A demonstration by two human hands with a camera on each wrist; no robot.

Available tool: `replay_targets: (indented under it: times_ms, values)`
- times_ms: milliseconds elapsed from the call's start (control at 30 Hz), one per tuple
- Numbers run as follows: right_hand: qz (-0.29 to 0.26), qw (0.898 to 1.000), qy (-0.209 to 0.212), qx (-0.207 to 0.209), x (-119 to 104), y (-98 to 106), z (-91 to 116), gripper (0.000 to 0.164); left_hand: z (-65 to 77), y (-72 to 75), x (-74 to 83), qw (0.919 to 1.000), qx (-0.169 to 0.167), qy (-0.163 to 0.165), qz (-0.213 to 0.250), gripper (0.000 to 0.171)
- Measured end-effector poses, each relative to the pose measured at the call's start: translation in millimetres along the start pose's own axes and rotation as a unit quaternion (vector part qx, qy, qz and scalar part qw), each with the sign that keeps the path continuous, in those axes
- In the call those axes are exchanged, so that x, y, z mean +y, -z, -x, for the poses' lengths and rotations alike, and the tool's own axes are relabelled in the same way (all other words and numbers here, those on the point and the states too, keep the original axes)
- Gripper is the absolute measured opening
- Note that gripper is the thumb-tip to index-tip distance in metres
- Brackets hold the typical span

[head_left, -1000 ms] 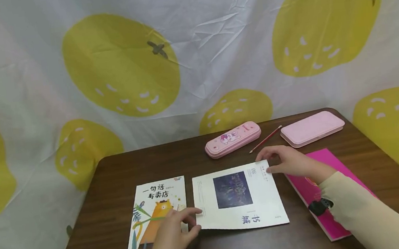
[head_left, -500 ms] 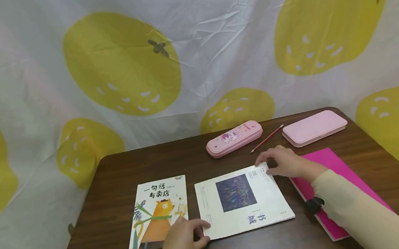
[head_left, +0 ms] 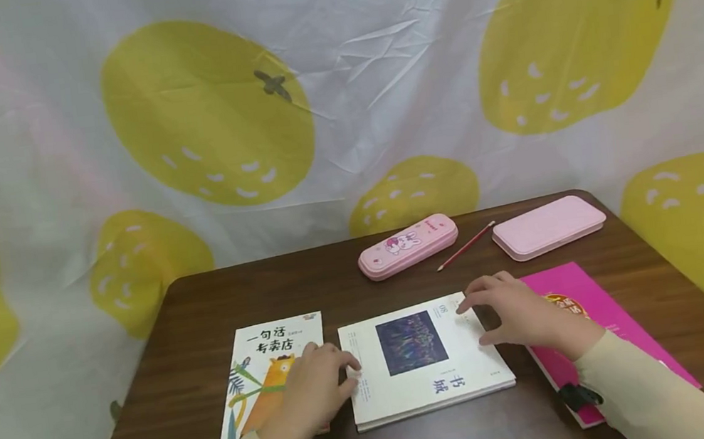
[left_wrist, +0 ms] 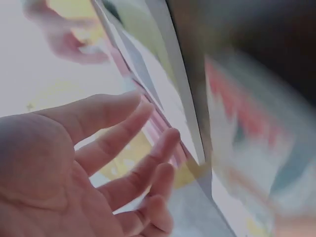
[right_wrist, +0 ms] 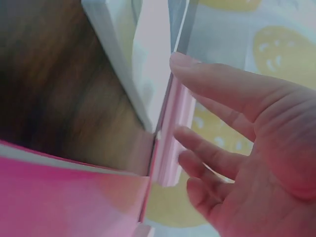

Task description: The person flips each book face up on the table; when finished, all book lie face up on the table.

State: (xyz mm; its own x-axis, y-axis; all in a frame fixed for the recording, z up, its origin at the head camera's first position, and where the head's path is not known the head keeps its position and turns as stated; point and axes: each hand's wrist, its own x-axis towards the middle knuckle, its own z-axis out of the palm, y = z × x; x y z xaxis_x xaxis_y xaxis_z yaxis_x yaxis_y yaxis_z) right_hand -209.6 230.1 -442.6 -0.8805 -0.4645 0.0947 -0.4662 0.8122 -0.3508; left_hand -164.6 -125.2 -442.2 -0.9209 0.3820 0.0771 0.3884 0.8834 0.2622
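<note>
A white book [head_left: 430, 383] with a dark blue square picture lies flat in the middle, its cover text turned sideways. Its front edge looks thick; I cannot tell whether another book is under it. My left hand [head_left: 314, 388] hovers at its left side, partly hiding the picture book [head_left: 249, 373] with an orange animal. Over the white book's right side is my right hand [head_left: 513, 313], thumb and fingers spread apart. Both wrist views show relaxed fingers, with nothing between them in the left hand [left_wrist: 64, 168] or the right hand [right_wrist: 276, 133].
At the right lies a magenta book [head_left: 612, 306], partly under my right forearm. Toward the back are a pink pencil case [head_left: 408, 246] with a rabbit, a red pencil [head_left: 467, 245] and a plain pink case [head_left: 549, 226]. A fruit-print curtain [head_left: 338, 92] hangs behind the wooden table [head_left: 256, 290].
The white book, earlier handled at its left edge and top right corner, has shifted slightly nearer and now lies flat. Both hands have let go, and their fingers have loosened.
</note>
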Motion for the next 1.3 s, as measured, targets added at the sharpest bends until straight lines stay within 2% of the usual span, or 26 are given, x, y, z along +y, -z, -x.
replay_targets:
  times_ms: [100, 233, 433, 533, 733, 867, 1133, 1300]
  values:
    - [0.002, 1.0, -0.003, -0.023, -9, 2, 10, 0.045, -20.8, 4.1, -13.1, 0.9999, -0.004, 0.009, 0.006, 0.015]
    - [0.014, 0.998, -0.029, -0.053, -18, 2, 22, 0.044, -44.1, 5.1, -29.2, 0.9991, -0.032, 0.022, 0.018, 0.019]
    - [0.008, 0.993, -0.08, -0.081, -26, -1, 33, 0.048, -61.1, 2.7, -39.6, 0.9978, -0.06, 0.018, 0.019, 0.019]
    - [0.0, 0.993, -0.086, -0.077, -29, -4, 36, 0.054, -63.3, 1.6, -40.1, 0.9973, -0.065, 0.026, 0.022, 0.018]
    - [0.023, 0.995, -0.08, -0.047, -32, -9, 39, 0.06, -63.5, 0.5, -38.6, 0.9964, -0.066, 0.043, 0.031, 0.018]
    - [0.03, 0.996, -0.08, -0.041, -32, -10, 39, 0.06, -62.9, 0.4, -36.6, 0.9973, -0.062, 0.034, 0.021, 0.019]
    - [0.047, 0.998, -0.042, -0.024, -26, -12, 36, 0.054, -58.2, -0.5, -34.8, 0.9969, -0.06, 0.011, -0.05, 0.022]
    - [0.065, 0.997, -0.027, -0.023, -19, -9, 30, 0.051, -52.4, -1.0, -32.3, 0.9964, -0.065, -0.004, -0.054, 0.024]
